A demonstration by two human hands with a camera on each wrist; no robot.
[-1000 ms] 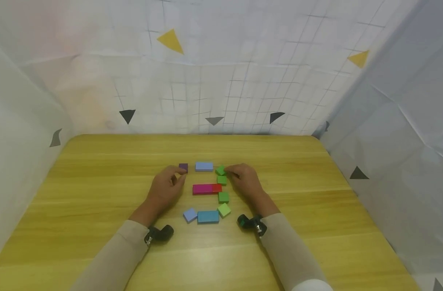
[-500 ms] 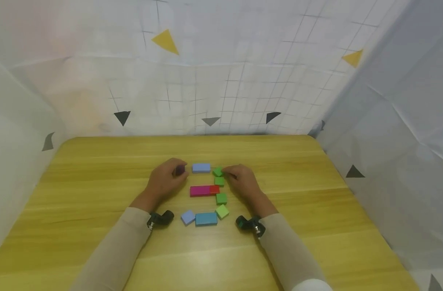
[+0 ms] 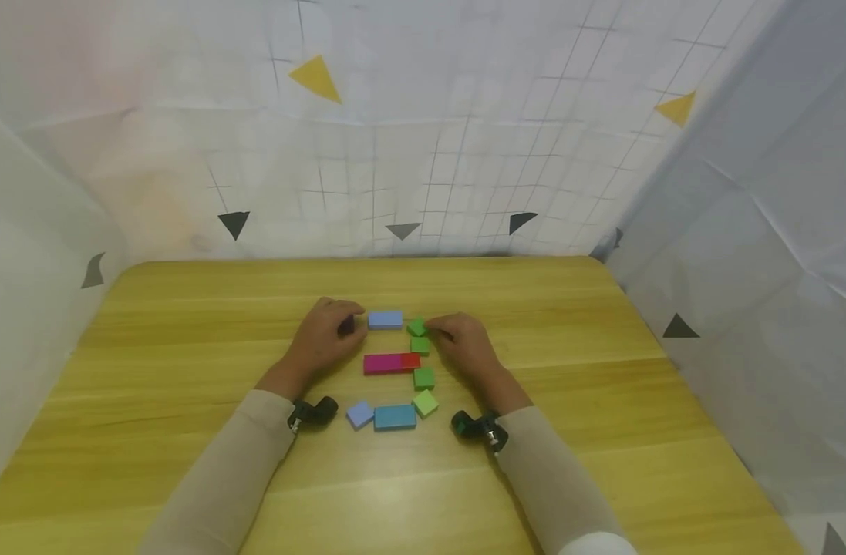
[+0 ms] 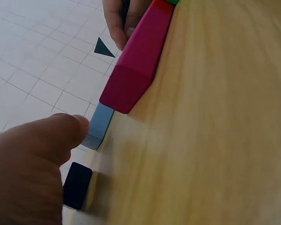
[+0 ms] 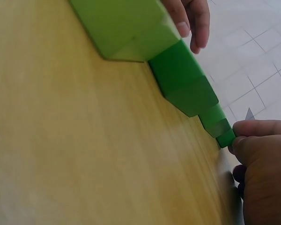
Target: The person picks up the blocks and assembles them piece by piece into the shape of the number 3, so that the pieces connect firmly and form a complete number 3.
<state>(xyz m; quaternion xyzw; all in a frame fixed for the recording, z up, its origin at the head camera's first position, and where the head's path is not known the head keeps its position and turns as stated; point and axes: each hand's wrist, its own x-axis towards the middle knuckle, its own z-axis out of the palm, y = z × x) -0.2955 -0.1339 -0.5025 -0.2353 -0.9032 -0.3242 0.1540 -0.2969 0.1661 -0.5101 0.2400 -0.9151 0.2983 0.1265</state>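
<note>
A small dark purple block [image 3: 347, 325] lies inside the curl of my left hand [image 3: 320, 333], between thumb and index finger. In the left wrist view the thumb [image 4: 65, 133] reaches past this dark block [image 4: 78, 185], toward the light blue oblong block [image 3: 385, 320]. My right hand [image 3: 464, 339] pinches the farthest green block [image 3: 417, 327], which sits turned at an angle. The right wrist view has thumb and index fingertip at this green block [image 5: 226, 138]. Nearer me follow another green block [image 3: 419, 346] and a magenta block [image 3: 382, 364] with a red block [image 3: 410, 361] at its right end.
A third green block [image 3: 424, 378], a turned lime green block [image 3: 426, 404], a blue oblong block [image 3: 395, 417] and a turned periwinkle block [image 3: 360, 415] lie nearer me on the wooden table [image 3: 568, 308]. White sheets [image 3: 409, 154] enclose the back and sides.
My left hand has moved forward and closed in round the dark purple block, which stood exposed beyond its fingertips earlier. The right hand stays at the farthest green block. The view has shifted slightly.
</note>
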